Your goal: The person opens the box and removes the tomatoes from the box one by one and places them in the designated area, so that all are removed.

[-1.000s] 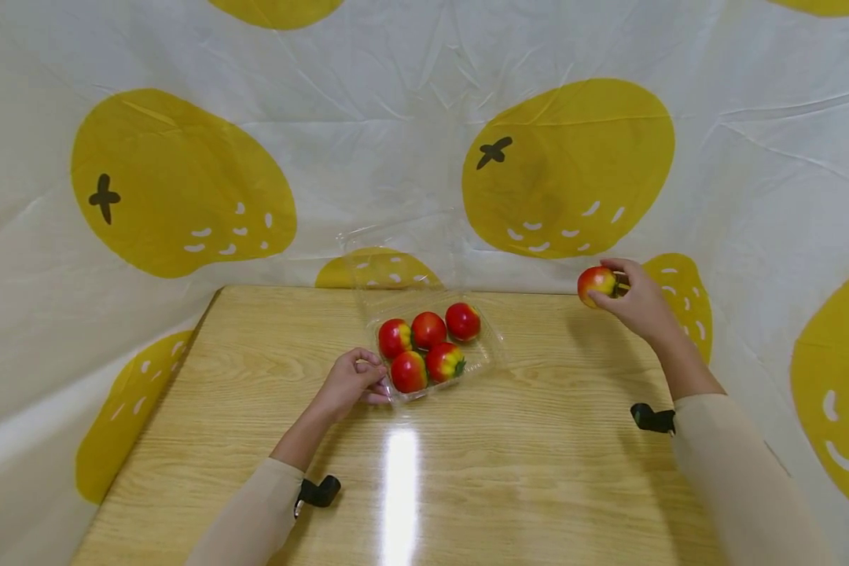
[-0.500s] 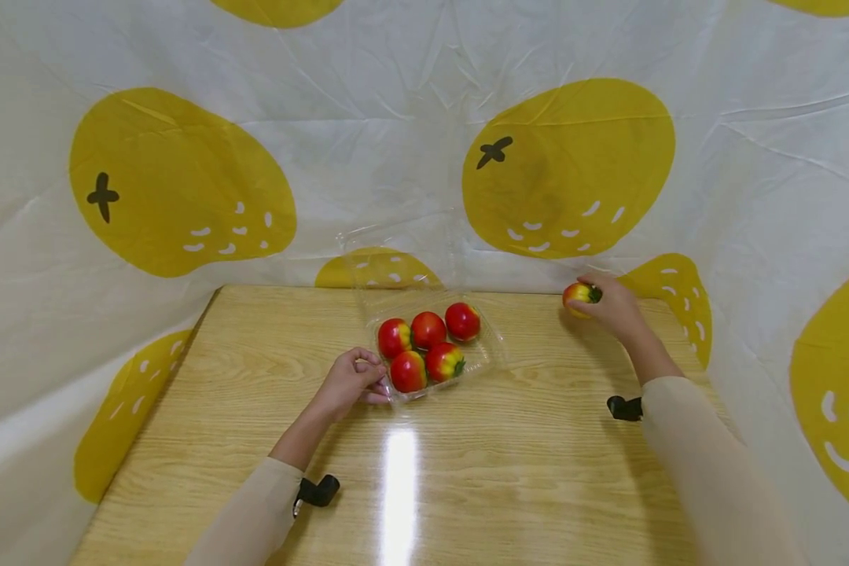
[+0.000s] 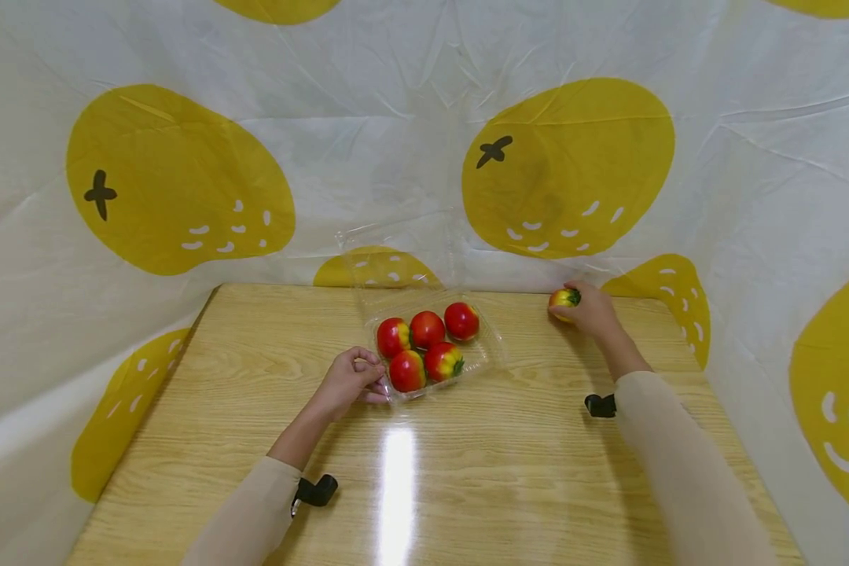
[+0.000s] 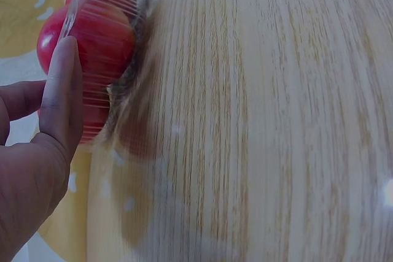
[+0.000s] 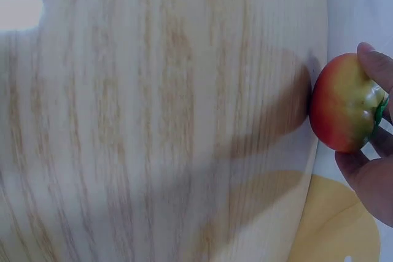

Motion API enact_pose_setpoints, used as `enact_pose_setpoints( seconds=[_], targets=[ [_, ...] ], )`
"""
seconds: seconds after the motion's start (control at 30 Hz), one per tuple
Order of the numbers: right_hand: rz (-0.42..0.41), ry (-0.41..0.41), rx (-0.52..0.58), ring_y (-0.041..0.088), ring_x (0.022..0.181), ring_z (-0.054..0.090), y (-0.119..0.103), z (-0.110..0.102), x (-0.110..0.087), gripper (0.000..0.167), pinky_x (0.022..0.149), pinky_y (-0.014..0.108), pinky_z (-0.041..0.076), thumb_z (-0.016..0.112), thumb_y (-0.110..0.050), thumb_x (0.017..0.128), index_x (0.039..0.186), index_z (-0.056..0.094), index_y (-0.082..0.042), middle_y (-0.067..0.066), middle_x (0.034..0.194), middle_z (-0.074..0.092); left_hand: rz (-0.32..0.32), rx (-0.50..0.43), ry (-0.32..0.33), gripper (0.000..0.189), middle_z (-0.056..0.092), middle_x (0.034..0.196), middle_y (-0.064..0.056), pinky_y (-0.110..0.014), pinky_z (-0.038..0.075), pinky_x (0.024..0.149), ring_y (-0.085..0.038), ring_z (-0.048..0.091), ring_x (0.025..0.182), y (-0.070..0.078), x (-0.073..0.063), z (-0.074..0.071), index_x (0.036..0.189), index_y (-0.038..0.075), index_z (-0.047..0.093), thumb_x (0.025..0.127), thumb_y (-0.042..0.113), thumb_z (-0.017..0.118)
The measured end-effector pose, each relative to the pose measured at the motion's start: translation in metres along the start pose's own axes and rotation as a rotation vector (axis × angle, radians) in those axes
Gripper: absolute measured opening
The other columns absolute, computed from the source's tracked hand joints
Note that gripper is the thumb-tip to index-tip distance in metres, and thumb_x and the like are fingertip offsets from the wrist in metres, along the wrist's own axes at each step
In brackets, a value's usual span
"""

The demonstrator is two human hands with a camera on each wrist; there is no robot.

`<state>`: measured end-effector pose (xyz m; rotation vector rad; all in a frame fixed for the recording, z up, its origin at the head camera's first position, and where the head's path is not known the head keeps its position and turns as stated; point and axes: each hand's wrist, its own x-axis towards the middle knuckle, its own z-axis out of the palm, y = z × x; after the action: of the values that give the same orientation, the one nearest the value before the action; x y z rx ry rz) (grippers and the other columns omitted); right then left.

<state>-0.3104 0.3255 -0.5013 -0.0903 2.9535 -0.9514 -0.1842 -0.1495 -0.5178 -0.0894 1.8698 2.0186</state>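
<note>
A clear plastic clamshell box (image 3: 483,358) stands on the table with its lid (image 3: 403,236) raised at the back. Inside sit several red-and-yellow fruits (image 3: 428,329), some with green leafy tops showing. My left hand (image 3: 356,381) holds the box at its near left corner; in the left wrist view a finger (image 4: 61,90) lies along the ribbed wall, beside a red fruit (image 4: 101,44). To the right, near the table's back edge, my right hand (image 3: 594,312) grips another red-and-yellow fruit (image 5: 344,104) between thumb and fingers, around its green-leaved end.
The wooden table (image 3: 467,464) ends at the back against a white cloth (image 3: 396,149) printed with big yellow fruit shapes. More cloth hangs at both sides. Black wrist cameras (image 3: 317,491) sit on both sleeves.
My right hand has moved left and lower with the fruit, toward the box. The left hand, the box and the fruits in it have stayed in place.
</note>
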Motion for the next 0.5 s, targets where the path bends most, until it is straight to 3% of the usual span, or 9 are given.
enact_pose_setpoints(
  seconds=[0.2,0.5],
  targets=[
    [0.017,-0.011,0.047,0.048,0.126,0.048,0.002,0.006,0.000,0.072,0.108,0.064,0.044,0.071,-0.032,0.099,0.153,0.039,0.002,0.033,0.152,0.043,0.003,0.001,0.002,0.018,0.068,0.075,-0.007,-0.038,0.067,0.064,-0.018,0.069,0.063,0.000,0.000,0.001,0.112,-0.001,0.044,0.102,-0.003,0.059],
    [0.021,-0.018,0.102,0.053,0.134,0.043,0.003,0.015,-0.002,0.079,0.111,0.067,0.041,0.070,-0.032,0.100,0.160,0.028,-0.003,0.035,0.157,0.034,0.014,0.004,-0.001,0.020,0.067,0.077,-0.006,-0.037,0.067,0.065,-0.017,0.068,0.064,0.000,-0.002,0.001,0.113,-0.004,0.042,0.101,-0.005,0.058]
  ],
)
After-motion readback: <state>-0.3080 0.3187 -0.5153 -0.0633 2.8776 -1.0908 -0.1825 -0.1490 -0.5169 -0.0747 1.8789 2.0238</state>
